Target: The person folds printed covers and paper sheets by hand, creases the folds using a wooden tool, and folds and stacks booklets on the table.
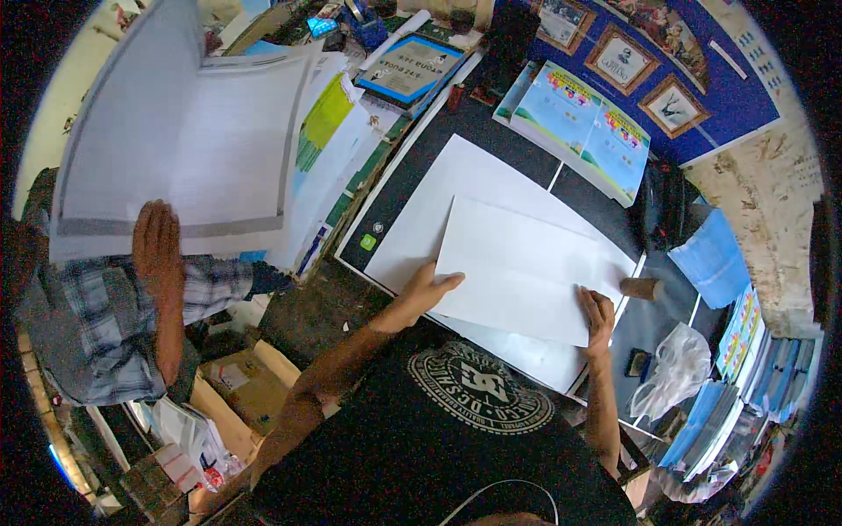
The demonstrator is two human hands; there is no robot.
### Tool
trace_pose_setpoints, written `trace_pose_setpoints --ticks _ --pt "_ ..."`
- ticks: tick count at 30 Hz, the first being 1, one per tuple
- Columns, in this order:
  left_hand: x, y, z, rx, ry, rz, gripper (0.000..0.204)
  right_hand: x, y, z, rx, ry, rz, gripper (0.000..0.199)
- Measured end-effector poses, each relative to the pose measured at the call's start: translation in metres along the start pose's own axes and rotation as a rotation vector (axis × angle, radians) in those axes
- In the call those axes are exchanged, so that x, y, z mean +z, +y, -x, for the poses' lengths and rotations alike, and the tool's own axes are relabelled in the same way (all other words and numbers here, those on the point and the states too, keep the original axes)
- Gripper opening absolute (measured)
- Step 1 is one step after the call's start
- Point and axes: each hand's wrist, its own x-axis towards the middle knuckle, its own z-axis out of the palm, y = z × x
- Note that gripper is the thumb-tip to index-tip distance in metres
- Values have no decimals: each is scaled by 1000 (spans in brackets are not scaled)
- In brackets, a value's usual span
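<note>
A white paper sheet lies in front of me, partly over a larger white sheet on the dark table. My left hand grips its left edge, the thumb on top and the other fingers mostly hidden under the paper. At the sheet's right edge, my right hand has its fingers curled over the top surface, pinching that side. A brown cylindrical piece rests on the table just beyond my right hand.
At left, a co-worker's hand lies on a large printed sheet. Colourful booklets are stacked at the back. Crumpled clear plastic and blue-edged stacks stand at right. A cardboard box sits lower left.
</note>
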Motion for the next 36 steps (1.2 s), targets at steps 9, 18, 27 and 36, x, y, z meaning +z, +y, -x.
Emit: trace_pose_setpoints --ticks 9,18,27,36 --pt "-84 10 20 117 24 -608 79 3 9 2 -2 20 -33 53" --pt "-51 11 6 676 45 -1016 94 12 20 11 81 66 -141 42" --pt "-46 -6 -18 849 82 -986 59 8 18 11 148 9 -151 55" --pt "-44 -3 -24 915 112 -1069 44 15 25 15 120 25 -176 52"
